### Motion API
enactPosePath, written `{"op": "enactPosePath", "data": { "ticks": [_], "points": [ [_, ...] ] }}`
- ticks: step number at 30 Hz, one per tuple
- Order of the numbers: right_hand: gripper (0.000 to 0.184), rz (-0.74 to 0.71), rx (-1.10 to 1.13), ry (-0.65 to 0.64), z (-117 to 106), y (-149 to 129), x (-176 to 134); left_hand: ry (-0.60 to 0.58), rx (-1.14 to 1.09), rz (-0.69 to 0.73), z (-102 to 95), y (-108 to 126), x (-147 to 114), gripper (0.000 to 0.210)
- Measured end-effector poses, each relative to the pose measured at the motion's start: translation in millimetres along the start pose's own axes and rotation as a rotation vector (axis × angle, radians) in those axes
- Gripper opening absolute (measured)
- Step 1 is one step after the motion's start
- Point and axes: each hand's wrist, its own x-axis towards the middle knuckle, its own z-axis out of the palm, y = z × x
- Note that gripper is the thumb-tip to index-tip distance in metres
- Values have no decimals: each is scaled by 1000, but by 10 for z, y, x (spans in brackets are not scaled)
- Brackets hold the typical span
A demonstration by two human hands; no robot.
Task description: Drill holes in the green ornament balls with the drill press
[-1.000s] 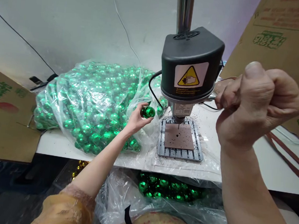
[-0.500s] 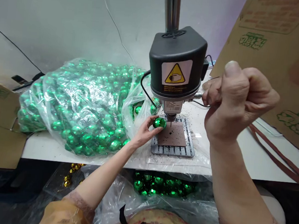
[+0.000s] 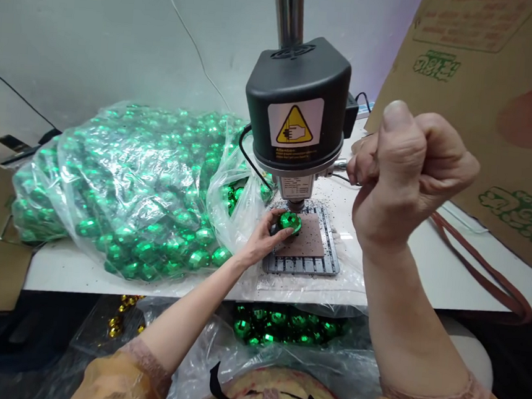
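My left hand [image 3: 265, 235] pinches a shiny green faceted ball [image 3: 289, 222] between thumb and fingers. The ball sits directly below the chuck [image 3: 296, 206] of a small black drill press [image 3: 297, 103], over a brown board [image 3: 311, 237] on its slotted metal base [image 3: 330, 264]. The drill bit is hidden from view at the ball. Closed in a fist at the right, my right hand [image 3: 403, 174] grips the drill press lever [image 3: 340, 165], whose metal rod runs into my fingers; the rest of it is covered.
A large clear bag of green balls [image 3: 140, 195] lies left of the drill press. Below the table edge is another plastic bag with green balls [image 3: 283, 325]. Cardboard boxes [image 3: 480, 88] stand at both sides. A brown strap [image 3: 483, 268] lies at right; dark chips litter the white table [image 3: 358, 257].
My left hand has brought the green ball rightward, from beside the drill bit to under the chuck. My right hand stays on the lever. The whole view has shifted slightly.
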Motion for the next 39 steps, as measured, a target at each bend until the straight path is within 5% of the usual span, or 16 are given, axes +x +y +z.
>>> {"op": "enactPosePath", "data": {
  "ticks": [13,39],
  "points": [
    [52,-14,72,-13,-5,-18,-3,58,195,38,107,-55,-68,59],
    [47,-184,69,53,-184,188,-331,44,67,5,193,-77,-127,59]
  ]
}}
